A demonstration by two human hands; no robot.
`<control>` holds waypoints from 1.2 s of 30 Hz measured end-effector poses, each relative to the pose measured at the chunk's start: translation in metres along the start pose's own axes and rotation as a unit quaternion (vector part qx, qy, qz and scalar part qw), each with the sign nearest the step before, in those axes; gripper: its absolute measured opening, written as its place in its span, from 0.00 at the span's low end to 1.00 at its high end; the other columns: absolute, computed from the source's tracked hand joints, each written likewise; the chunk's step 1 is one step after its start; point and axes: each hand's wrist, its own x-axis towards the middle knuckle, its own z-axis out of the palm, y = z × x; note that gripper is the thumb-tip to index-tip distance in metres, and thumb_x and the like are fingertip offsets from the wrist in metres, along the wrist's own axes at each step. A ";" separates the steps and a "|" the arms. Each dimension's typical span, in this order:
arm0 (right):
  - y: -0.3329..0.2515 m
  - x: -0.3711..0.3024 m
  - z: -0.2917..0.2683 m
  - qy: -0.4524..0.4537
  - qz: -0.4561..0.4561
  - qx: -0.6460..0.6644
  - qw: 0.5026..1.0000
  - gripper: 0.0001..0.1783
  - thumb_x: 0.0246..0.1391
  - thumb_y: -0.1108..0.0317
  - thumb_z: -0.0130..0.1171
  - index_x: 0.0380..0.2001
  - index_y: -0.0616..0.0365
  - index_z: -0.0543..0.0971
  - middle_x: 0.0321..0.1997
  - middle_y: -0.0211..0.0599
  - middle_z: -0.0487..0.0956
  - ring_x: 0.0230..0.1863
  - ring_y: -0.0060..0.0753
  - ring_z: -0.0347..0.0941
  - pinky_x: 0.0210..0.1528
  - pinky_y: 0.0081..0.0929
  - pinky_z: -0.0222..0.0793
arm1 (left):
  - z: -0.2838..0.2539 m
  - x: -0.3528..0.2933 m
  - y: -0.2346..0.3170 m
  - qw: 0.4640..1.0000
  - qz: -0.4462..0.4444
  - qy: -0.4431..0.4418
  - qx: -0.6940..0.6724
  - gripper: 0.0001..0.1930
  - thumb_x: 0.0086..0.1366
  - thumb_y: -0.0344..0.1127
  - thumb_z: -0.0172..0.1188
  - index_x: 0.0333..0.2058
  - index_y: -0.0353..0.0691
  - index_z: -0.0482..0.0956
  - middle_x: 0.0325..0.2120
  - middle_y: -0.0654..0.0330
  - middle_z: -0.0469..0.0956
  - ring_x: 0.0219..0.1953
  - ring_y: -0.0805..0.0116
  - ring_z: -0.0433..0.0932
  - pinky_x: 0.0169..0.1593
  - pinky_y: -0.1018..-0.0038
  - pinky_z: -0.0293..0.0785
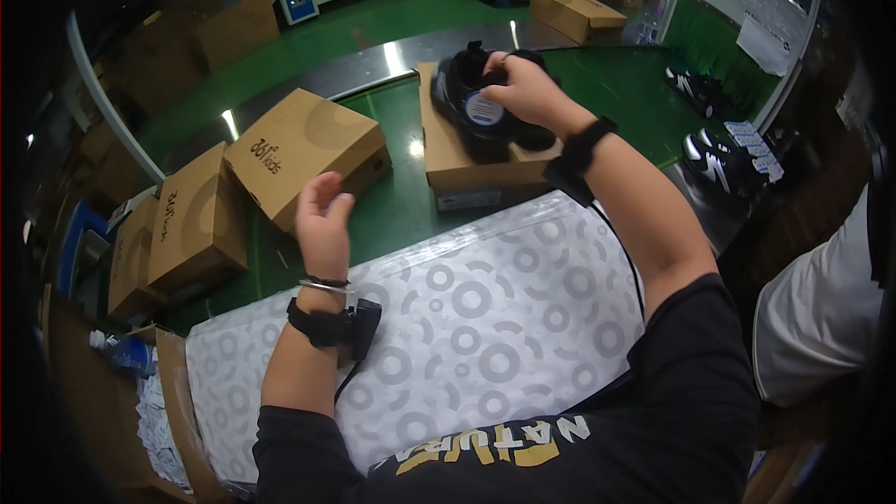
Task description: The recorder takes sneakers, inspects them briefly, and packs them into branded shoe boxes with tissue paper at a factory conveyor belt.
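Note:
My right hand (532, 91) is closed on a pair of black shoes (459, 84), gripping near their upper openings. A round white label shows on one shoe. Beneath them is a brown cardboard shoebox (448, 173); whether the shoes touch it I cannot tell. My left hand (322, 217) is raised beside a tilted brown shoebox (308, 149), thumb apart from the fingers, holding nothing. In front of me lies a stack of white wrapping paper (448, 317) printed with grey rings.
More shoeboxes (196, 224) stand at the left on the green work surface. Black-and-white shoes (719, 163) rest at the right, near a person's white-clad arm (812, 308). Small white packets (159, 420) fill a box at lower left. Another carton (577, 14) sits at the back.

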 end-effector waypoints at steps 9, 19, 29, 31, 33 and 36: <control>-0.163 -0.116 -0.047 -0.011 -0.077 0.418 0.905 0.19 0.48 0.67 0.54 0.43 0.61 0.66 0.27 0.24 0.68 0.29 0.12 0.65 0.32 0.09 0.62 | 0.022 -0.058 0.069 0.931 0.258 -0.253 0.052 0.45 0.41 0.37 0.69 0.56 0.38 0.52 0.51 0.50 0.62 0.52 0.60 0.63 0.53 0.69 0.59; -0.122 -0.128 0.099 -0.070 0.201 0.481 0.851 0.19 0.47 0.70 0.55 0.42 0.67 0.68 0.34 0.36 0.74 0.34 0.20 0.70 0.38 0.15 0.65 | -0.117 -0.134 0.125 0.914 -0.207 -0.204 0.283 0.07 0.54 0.32 0.54 0.21 0.35 0.74 0.12 0.67 0.68 0.18 0.81 0.68 0.22 0.84 0.62; -0.101 -0.167 0.151 -0.144 0.192 0.394 0.887 0.19 0.48 0.73 0.53 0.46 0.61 0.65 0.29 0.33 0.75 0.27 0.18 0.70 0.30 0.13 0.66 | -0.295 -0.275 0.054 0.581 -0.072 0.168 0.793 0.06 0.49 0.34 0.56 0.24 0.40 0.78 0.19 0.56 0.75 0.30 0.57 0.70 0.34 0.64 0.67; -0.100 -0.171 0.151 -0.119 0.200 0.387 0.892 0.19 0.49 0.73 0.52 0.46 0.60 0.65 0.29 0.32 0.74 0.28 0.17 0.70 0.30 0.12 0.65 | -0.293 -0.275 0.054 0.597 -0.069 0.184 0.778 0.06 0.48 0.34 0.56 0.24 0.40 0.78 0.19 0.56 0.74 0.29 0.57 0.71 0.34 0.64 0.67; -0.101 -0.174 0.149 -0.122 0.207 0.385 0.891 0.18 0.50 0.73 0.51 0.46 0.59 0.64 0.31 0.34 0.74 0.29 0.17 0.69 0.32 0.12 0.65 | -0.286 -0.269 0.060 0.618 -0.101 0.194 0.755 0.06 0.48 0.34 0.56 0.25 0.41 0.79 0.19 0.56 0.75 0.28 0.57 0.71 0.34 0.64 0.67; -0.104 -0.178 0.150 -0.122 0.203 0.382 0.893 0.18 0.51 0.71 0.51 0.46 0.59 0.65 0.32 0.33 0.73 0.30 0.16 0.69 0.33 0.12 0.65 | -0.283 -0.267 0.061 0.632 -0.109 0.205 0.739 0.05 0.48 0.32 0.56 0.25 0.41 0.78 0.20 0.55 0.75 0.27 0.58 0.73 0.32 0.66 0.68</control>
